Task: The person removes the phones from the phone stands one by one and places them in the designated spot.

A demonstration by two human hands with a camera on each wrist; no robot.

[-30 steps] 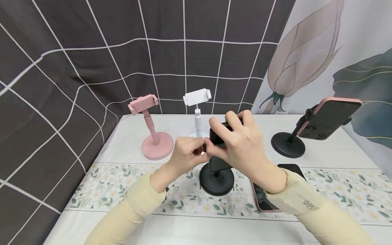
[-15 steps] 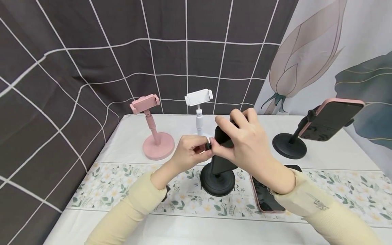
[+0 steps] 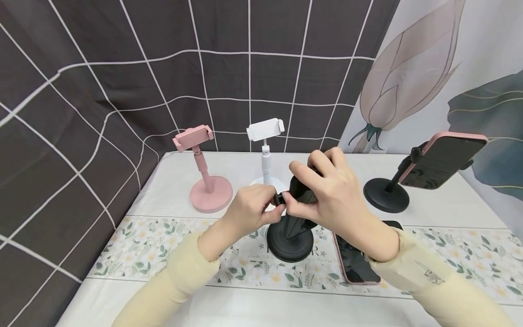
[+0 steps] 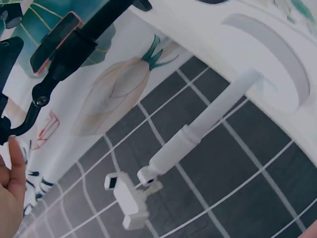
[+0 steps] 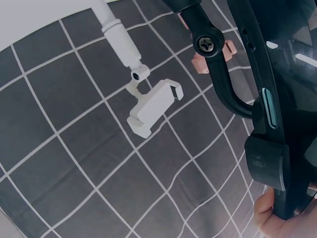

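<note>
A black phone stand (image 3: pixel 290 247) stands upright before me, with a dark phone (image 5: pixel 297 34) in its black clamp (image 5: pixel 267 161). My left hand (image 3: pixel 251 206) pinches the left end of the clamp between thumb and fingers. My right hand (image 3: pixel 331 195) grips the phone and clamp from the right, its fingers curled over the top and its thumb at the left end by my left fingertips. In the left wrist view, my left fingertip touches the clamp below the stand's bent neck (image 4: pixel 37 101). Most of the phone is hidden behind my right hand in the head view.
Behind stand a pink phone stand (image 3: pixel 210 195) and a white phone stand (image 3: pixel 266 163). At right another black stand (image 3: pixel 386 195) carries a pink-edged phone (image 3: pixel 443 161). A second pink-edged phone (image 3: pixel 357 263) lies flat under my right forearm. A grey gridded curtain (image 3: pixel 224 77) hangs behind.
The phone and clamp have turned on the stand, so the phone's lower part looks narrower and more slanted. My right hand has shifted slightly right; both hands keep their hold.
</note>
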